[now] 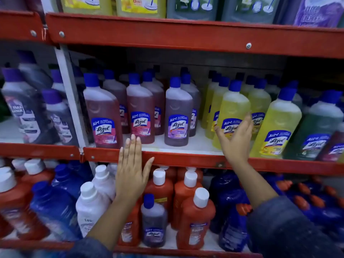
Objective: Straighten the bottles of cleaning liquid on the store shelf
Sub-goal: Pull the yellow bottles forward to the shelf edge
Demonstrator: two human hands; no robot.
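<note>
Blue-capped bottles of cleaning liquid stand in rows on the middle shelf (186,159). From the left come two pink bottles (103,116) (140,116), a purple one (177,116), then a yellow bottle (233,107) that leans right. My right hand (235,140) is open, its fingers spread against the lower front of that yellow bottle. My left hand (131,172) is flat and open in front of the red shelf rail, its fingertips just below the pink bottles and holding nothing.
More yellow bottles (277,125) and green ones (320,127) lean at the right. Orange bottles (195,216) with white caps, white and dark blue bottles fill the lower shelf. Large jugs (139,6) stand on the top shelf. Dark bottles (24,108) crowd the left bay.
</note>
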